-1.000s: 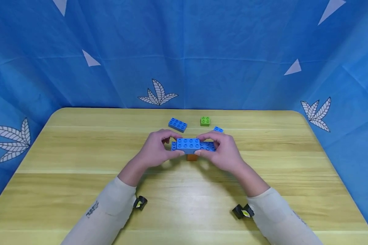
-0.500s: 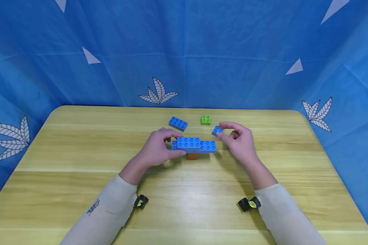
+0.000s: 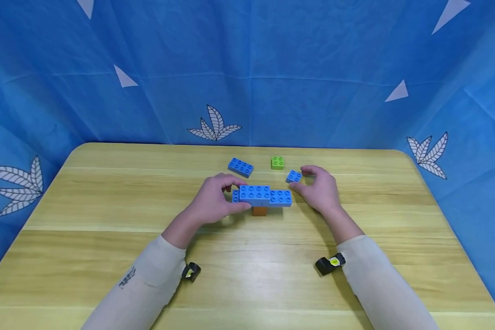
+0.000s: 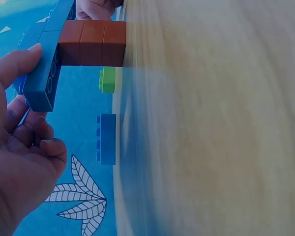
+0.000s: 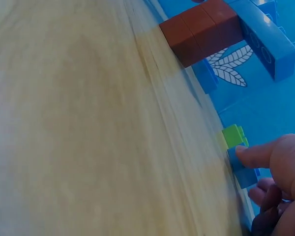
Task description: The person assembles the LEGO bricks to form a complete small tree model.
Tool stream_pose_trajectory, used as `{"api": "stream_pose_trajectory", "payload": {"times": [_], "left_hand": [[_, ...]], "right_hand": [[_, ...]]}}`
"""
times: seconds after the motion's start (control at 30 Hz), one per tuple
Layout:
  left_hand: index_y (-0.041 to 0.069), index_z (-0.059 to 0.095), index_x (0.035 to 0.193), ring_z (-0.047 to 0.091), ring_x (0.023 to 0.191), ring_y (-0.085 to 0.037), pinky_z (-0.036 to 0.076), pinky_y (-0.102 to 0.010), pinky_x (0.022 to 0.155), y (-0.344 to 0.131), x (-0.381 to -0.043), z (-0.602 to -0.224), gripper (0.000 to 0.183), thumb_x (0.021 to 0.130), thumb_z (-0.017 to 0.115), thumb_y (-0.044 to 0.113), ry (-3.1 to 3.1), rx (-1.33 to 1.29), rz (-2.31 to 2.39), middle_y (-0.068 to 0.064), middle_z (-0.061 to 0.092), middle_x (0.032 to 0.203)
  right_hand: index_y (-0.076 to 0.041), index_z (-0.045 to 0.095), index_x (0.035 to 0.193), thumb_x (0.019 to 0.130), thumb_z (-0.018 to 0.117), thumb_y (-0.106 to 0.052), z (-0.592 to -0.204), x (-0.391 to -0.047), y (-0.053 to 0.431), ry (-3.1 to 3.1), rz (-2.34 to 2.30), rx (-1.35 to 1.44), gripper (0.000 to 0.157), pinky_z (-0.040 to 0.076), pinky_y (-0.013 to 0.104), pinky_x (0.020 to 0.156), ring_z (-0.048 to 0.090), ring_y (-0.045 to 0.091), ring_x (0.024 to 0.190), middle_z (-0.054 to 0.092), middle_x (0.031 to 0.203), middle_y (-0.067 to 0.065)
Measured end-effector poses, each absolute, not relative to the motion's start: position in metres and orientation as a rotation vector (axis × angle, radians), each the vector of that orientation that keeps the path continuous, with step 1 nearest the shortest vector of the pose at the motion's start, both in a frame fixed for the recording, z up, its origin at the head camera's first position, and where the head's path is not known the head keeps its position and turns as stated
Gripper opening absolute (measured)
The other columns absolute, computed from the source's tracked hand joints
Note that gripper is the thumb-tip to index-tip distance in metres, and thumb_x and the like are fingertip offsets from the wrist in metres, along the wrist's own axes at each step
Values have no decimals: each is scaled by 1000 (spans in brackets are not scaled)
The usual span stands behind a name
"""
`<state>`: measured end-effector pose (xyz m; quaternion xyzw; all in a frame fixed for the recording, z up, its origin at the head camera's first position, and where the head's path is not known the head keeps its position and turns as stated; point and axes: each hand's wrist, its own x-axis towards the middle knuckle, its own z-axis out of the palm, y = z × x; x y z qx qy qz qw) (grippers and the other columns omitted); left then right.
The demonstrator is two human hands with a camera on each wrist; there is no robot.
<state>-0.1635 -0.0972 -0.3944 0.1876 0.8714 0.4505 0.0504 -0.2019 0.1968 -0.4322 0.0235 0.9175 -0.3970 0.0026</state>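
A tower of brown building bricks [image 4: 91,43] stands mid-table, carrying long blue bricks crosswise, with one blue brick [image 3: 255,195] on top. My left hand [image 3: 210,200] holds the left part of this blue top, thumb in front and fingers behind, as the left wrist view also shows. To the right of the tower, my right hand [image 3: 321,190] pinches a small blue brick [image 3: 294,176] on the table. Its thumb [image 5: 248,155] lies at one side of that brick and a finger is at the opposite side.
Behind the tower lie a long blue brick [image 3: 240,167] and a small green brick [image 3: 277,163], near the far part of the wooden table [image 3: 128,192]. A blue patterned cloth [image 3: 247,68] hangs beyond the table's far edge.
My right hand has left the blue top of the tower and moved right to the small blue brick. There its thumb and finger have spread around it. The left hand has stayed.
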Motion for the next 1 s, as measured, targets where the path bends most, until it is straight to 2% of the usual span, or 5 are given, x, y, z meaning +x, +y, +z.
{"api": "stream_pose_trajectory", "payload": {"times": [0.2, 0.4, 0.7, 0.87, 1.0], "left_hand": [[15, 73, 118, 49, 93, -23, 45, -38, 73, -96, -164, -394, 46, 77, 89, 23, 2649, 555, 1368, 0, 60, 98], [13, 73, 118, 49, 92, -23, 44, -37, 72, -96, -165, -396, 45, 77, 89, 23, 2669, 563, 1360, -1, 61, 98], [13, 72, 119, 50, 92, -24, 45, -37, 71, -94, -166, -394, 46, 78, 89, 24, 2671, 549, 1364, 0, 61, 102], [13, 72, 119, 50, 92, -24, 45, -37, 72, -93, -167, -395, 46, 78, 88, 24, 2665, 548, 1370, -1, 61, 102], [13, 72, 119, 50, 92, -24, 45, -37, 72, -93, -167, -395, 45, 78, 88, 24, 2660, 542, 1369, -1, 61, 103]], "right_hand": [[-7, 66, 126, 86, 80, -31, -433, -205, 196, 2917, -1198, 42, 49, 38, 50, 102, 53, 35, 121, 66, 120, 12], [-10, 69, 120, 85, 81, -32, -427, -199, 193, 2872, -1346, 54, 43, 47, 42, 75, 60, 27, 85, 66, 113, 7], [-15, 72, 115, 84, 83, -31, -397, -180, 185, 2810, -1576, -102, 36, 31, 32, 42, 36, 21, 47, 66, 96, 0], [-13, 73, 111, 82, 84, -23, -385, -169, 182, 2735, -1695, -258, 32, 24, 30, 39, 31, 20, 44, 45, 60, 8], [-12, 73, 110, 81, 85, -17, -381, -162, 183, 2674, -1714, -368, 31, 22, 30, 40, 28, 20, 45, 34, 54, 7]]}}
